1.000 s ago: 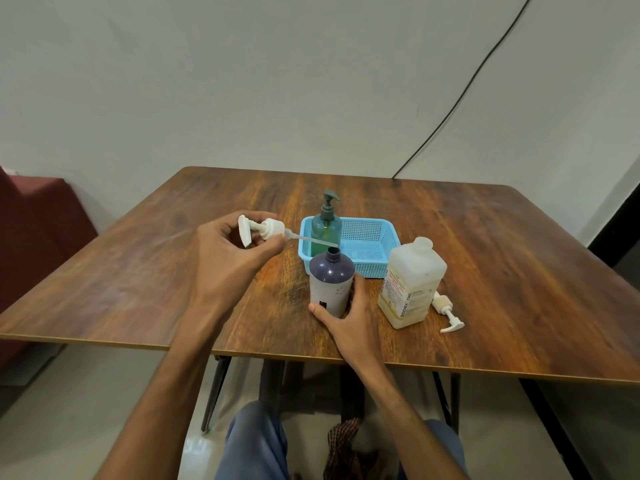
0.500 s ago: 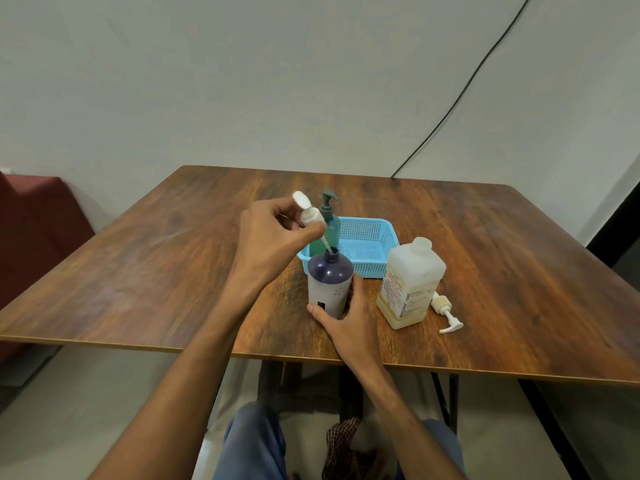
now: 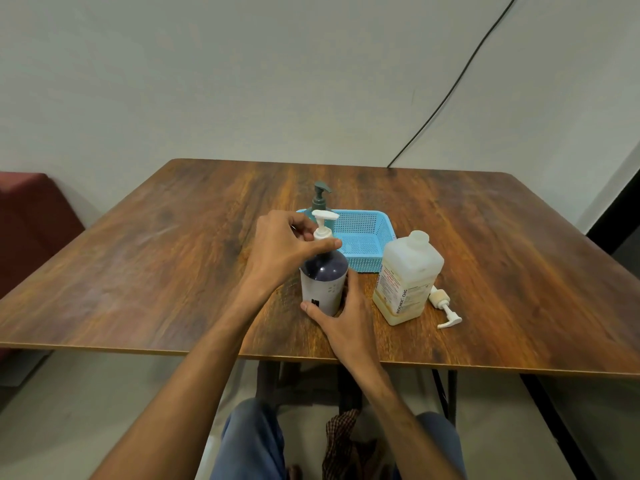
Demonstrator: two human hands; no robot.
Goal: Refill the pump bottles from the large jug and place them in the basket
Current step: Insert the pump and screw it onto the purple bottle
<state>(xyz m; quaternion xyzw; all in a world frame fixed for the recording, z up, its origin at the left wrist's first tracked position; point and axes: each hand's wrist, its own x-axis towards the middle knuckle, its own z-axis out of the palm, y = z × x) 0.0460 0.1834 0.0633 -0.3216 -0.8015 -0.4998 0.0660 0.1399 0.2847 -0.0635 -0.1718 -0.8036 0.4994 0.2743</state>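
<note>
Since a second ago, the white pump (image 3: 321,226) is now sitting upright in the purple bottle (image 3: 323,284), near the table's (image 3: 138,278) front edge. Left hand (image 3: 284,251) is pinching its collar, likely to screw it down. Right hand (image 3: 341,315) is gripping the base, steadying it. Beyond, the green bottle (image 3: 320,202) is standing in the blue basket (image 3: 367,237); the jug (image 3: 407,278) is waiting alongside.

Blue mesh basket (image 3: 363,233), purple bottle (image 3: 323,271), white pump (image 3: 323,223), wood-grain table (image 3: 173,254).
</note>
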